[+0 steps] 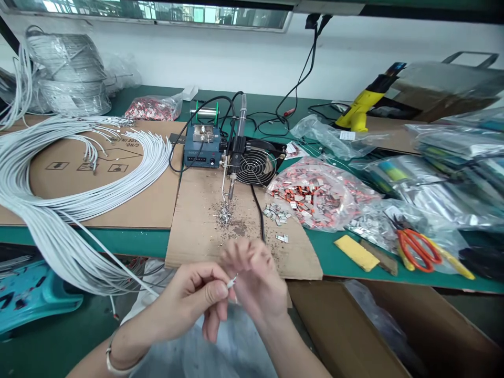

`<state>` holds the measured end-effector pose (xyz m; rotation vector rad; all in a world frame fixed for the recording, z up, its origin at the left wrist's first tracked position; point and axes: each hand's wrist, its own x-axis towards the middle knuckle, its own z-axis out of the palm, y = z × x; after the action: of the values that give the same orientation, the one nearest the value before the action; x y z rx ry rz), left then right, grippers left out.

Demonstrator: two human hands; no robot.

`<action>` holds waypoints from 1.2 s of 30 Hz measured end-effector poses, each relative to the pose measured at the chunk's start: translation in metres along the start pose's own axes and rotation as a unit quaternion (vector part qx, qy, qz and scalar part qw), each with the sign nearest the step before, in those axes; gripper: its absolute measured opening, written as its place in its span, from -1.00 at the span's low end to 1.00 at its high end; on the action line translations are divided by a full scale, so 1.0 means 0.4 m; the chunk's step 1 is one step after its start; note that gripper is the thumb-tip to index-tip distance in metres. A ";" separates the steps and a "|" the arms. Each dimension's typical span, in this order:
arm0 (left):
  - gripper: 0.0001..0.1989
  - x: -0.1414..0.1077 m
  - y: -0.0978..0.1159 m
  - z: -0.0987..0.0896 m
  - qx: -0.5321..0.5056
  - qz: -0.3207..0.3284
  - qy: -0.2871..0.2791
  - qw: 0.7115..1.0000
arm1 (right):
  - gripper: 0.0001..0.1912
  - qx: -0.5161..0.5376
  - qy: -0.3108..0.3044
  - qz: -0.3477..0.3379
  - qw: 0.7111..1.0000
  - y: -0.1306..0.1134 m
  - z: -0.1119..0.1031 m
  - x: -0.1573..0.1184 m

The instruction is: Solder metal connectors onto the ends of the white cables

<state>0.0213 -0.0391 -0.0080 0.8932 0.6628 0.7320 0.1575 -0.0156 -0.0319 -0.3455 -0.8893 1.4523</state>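
**A White Cable End in Our Left Hand**

On the cardboard [149, 199] under the coiled cables [90, 207] we read "C/NO." and "MADE IN", with the last word partly covered. Three printed symbols sit in boxes below. The blue station [202, 148] has lettering on its front too small to read, as are the white labels on the yellow tool [356, 107] and the wrapped coils [73, 79].

Our cable [231, 284] is white and slim, its jacket ending in short, thin wires, at least one reddish and one dark. That end is in front of us, just past our left fingertips and near the front edge of the bench [323, 251]. Our left hand [192, 299] pinches it between thumb and fingers; the rest runs back behind our wrist toward the coiled cables, so we lose sight of part of it.

Our right hand [255, 278] is raised close beside the tip, fingers loosely curled. It is blurred, and we cannot tell whether it grasps or touches anything. The wire tips are too small to make out well.
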 end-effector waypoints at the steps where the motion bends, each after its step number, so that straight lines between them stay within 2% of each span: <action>1: -0.66 -0.002 0.002 0.003 0.010 0.001 0.021 1.000 | -0.84 -0.019 0.012 -0.011 1.000 -0.008 -0.009 0.006; 3: -0.65 -0.005 0.006 0.006 0.033 0.006 0.059 0.998 | -0.86 -0.126 -0.006 -0.016 0.992 -0.031 -0.026 0.013; 6: -0.65 -0.006 0.010 0.006 0.066 0.018 0.096 0.993 | -0.97 -0.315 -0.089 0.011 0.945 -0.072 -0.036 0.013; 8: -0.64 -0.006 0.009 0.005 0.080 0.014 0.101 0.992 | -0.94 -0.378 -0.122 0.008 0.918 -0.096 -0.028 0.010; 12: -0.62 -0.008 0.006 0.004 0.095 -0.002 0.102 0.990 | -0.91 -0.451 -0.146 -0.015 0.881 -0.120 0.000 0.014; 18: -0.66 -0.012 0.007 0.006 0.126 -0.030 0.111 0.985 | -0.92 -0.471 -0.181 0.024 0.863 -0.136 0.008 0.027; 21: -0.68 -0.010 0.008 0.009 0.137 -0.034 0.113 0.983 | -0.91 -0.461 -0.170 0.055 0.869 -0.137 0.007 0.028; 23: -0.68 -0.007 0.008 0.010 0.136 -0.028 0.112 0.984 | -0.89 -0.432 -0.150 0.058 0.888 -0.127 0.006 0.022; 27: -0.63 0.001 0.004 0.015 0.120 -0.012 0.120 0.985 | -0.84 -0.337 -0.056 0.053 0.938 -0.078 0.003 -0.007; 32: -0.61 0.004 -0.001 0.016 0.098 -0.006 0.100 0.990 | -0.79 -0.198 0.029 0.055 0.978 -0.043 -0.015 -0.017; 34: -0.62 0.001 0.001 0.013 0.087 -0.003 0.098 0.991 | -0.75 -0.194 0.068 0.025 0.978 -0.056 -0.025 -0.006; 36: -0.61 -0.002 0.005 0.010 0.073 0.002 0.100 0.992 | -0.81 -0.267 0.060 0.010 0.962 -0.077 -0.030 0.004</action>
<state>0.0232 -0.0407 -0.0041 0.9628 0.9025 0.7911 0.1873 -0.0149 -0.0179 -0.8378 -1.1739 1.1762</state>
